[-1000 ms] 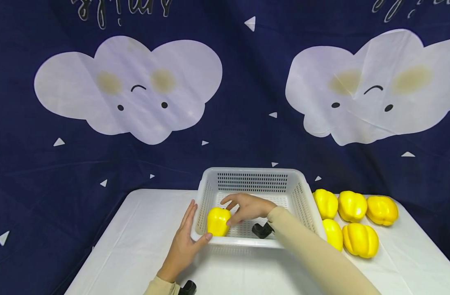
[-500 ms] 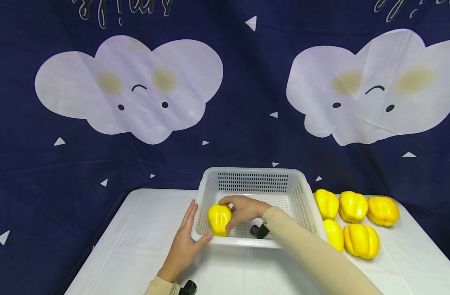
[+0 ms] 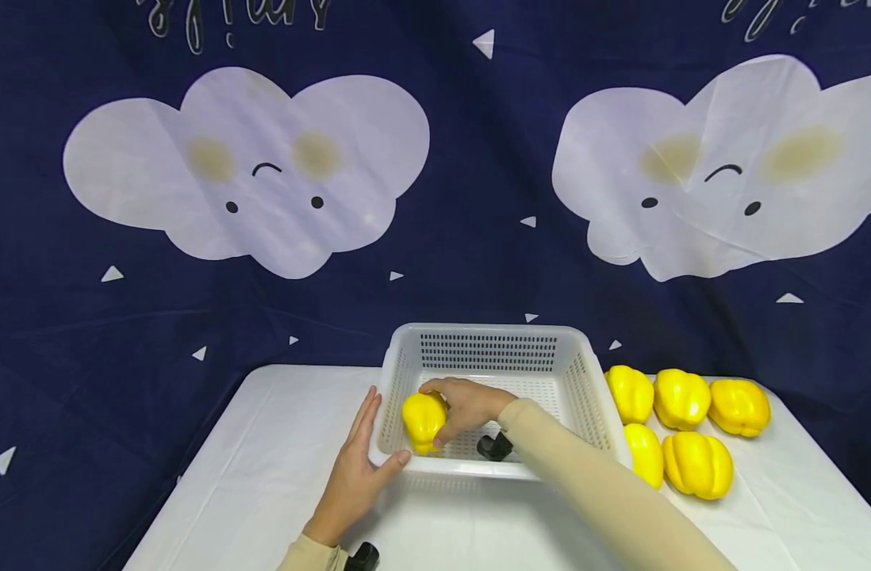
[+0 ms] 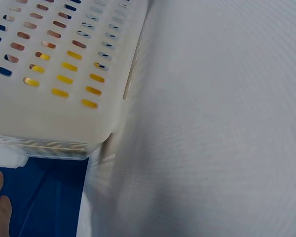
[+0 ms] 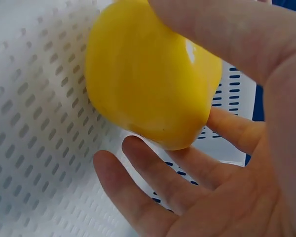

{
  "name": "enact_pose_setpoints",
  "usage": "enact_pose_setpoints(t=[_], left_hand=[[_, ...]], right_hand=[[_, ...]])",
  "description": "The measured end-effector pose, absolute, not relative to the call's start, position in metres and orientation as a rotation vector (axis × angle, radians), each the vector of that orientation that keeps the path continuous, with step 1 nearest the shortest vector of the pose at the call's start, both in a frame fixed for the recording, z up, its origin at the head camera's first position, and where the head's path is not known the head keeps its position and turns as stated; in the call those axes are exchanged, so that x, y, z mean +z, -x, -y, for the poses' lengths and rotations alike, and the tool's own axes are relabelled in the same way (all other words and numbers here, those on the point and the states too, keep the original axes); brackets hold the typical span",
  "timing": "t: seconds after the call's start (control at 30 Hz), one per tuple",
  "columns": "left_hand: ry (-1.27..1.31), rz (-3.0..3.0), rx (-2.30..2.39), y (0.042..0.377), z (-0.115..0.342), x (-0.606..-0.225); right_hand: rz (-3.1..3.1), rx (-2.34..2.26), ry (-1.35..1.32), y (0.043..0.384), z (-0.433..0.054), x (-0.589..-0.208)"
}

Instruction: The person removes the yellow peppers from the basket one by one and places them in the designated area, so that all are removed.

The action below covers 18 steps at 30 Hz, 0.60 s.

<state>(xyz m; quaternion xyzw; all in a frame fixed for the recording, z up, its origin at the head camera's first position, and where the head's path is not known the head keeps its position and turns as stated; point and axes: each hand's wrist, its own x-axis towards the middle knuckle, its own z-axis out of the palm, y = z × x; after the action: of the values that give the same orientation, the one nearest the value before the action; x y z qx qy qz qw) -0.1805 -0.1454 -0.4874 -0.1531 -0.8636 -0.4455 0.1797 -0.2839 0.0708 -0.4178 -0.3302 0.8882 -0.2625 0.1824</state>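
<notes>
In the head view my right hand (image 3: 470,408) reaches into the white plastic basket (image 3: 503,471) and grips a yellow bell pepper (image 3: 423,420) at its left end. The right wrist view shows the thumb over the bell pepper (image 5: 148,74) and fingers at its other side; some fingertips stand apart from it. My left hand (image 3: 357,468) rests on the basket's near left corner, fingers straight along the outer wall and thumb at the front rim. Only some fingers of it show in the left wrist view, beside the slotted basket (image 4: 64,118).
Several yellow bell peppers (image 3: 698,465) lie in two rows on the white-covered table (image 3: 264,444), right of the basket. A dark blue cloth (image 3: 478,238) with printed clouds hangs behind the table. Black wrist cameras sit at both cuffs.
My right fingers have moved from beside the bell pepper to a grip on it. The bell pepper has shifted up slightly and tilted. The left hand and the basket have stayed put.
</notes>
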Motion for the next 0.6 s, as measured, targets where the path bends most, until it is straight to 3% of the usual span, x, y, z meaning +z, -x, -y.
enact_pose_setpoints(t=[0.6], left_hand=[[0.438,2.436,-1.259,0.1817,0.1466,-0.4899]], right_hand=[[-2.464,-0.732,0.986,0.287,-0.0696,-0.4216]])
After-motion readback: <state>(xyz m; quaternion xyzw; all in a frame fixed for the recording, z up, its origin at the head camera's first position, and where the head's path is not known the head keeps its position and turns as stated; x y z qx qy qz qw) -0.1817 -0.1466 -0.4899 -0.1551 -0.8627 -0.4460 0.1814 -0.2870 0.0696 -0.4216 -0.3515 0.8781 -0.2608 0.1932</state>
